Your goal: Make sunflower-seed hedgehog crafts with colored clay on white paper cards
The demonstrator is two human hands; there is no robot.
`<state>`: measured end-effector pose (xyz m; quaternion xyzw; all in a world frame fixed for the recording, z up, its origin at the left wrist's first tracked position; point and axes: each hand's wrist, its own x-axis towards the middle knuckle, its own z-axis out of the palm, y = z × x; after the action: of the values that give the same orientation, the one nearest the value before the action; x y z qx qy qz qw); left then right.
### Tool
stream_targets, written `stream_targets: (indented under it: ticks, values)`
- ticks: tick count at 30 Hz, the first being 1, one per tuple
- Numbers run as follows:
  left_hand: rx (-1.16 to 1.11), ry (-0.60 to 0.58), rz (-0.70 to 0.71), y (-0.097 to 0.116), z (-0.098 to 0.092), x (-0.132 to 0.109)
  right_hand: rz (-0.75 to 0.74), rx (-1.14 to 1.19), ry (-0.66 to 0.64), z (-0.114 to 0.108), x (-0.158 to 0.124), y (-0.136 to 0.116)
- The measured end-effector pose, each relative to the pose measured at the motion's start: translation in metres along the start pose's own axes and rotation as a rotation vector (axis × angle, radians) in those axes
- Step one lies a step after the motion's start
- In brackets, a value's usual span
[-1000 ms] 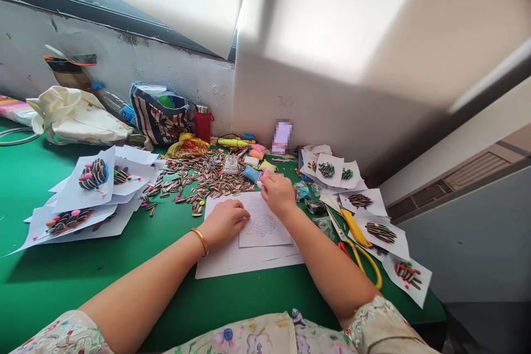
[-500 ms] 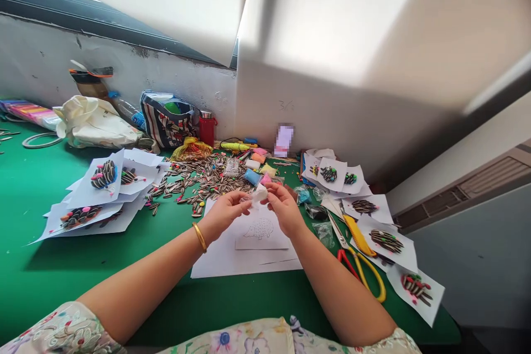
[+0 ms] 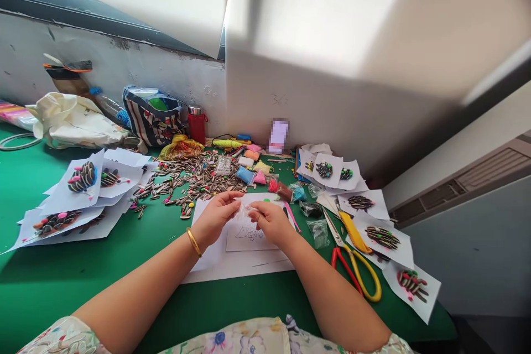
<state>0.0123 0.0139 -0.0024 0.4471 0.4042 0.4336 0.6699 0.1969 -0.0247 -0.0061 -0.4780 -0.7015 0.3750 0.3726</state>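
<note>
Pinch state: the fingertips of my left hand (image 3: 216, 218) and right hand (image 3: 274, 224) grip a clear plastic wrapper (image 3: 244, 213), presumably from 2 sides to steady it. I cannot tell its contents. It hangs above the drawing card (image 3: 249, 241), which lies on white paper (image 3: 207, 272), probably shielding the green surface (image 3: 215, 298). Scissors (image 3: 344, 246) lie to my right, likely for easy reach.

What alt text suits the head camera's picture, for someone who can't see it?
A person's left hand and right hand hold crumpled see-through plastic between them, above a hedgehog drawing on white paper. Sunflower seeds lie heaped beyond on a green table, with scissors to the right and seed-decorated paper pictures on both sides.
</note>
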Motion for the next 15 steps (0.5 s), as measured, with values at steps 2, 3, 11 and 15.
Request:
stream_targets:
  ticks: [2, 3, 11, 15]
  values:
    - [-0.036, -0.006, -0.003, -0.003, -0.004, -0.002, -0.034, -0.105, -0.021, -0.001, -0.001, -0.001]
    - [-0.048, -0.011, -0.004, -0.003, -0.005, -0.003, -0.049, -0.159, -0.022, -0.001, -0.003, -0.001]
    - [0.067, -0.080, 0.008, -0.006, -0.004, -0.009, -0.079, -0.461, 0.066, 0.008, -0.012, 0.007]
    - [0.130, -0.083, 0.053, -0.007, -0.001, -0.011, -0.140, -0.555, 0.073, 0.008, -0.013, 0.007]
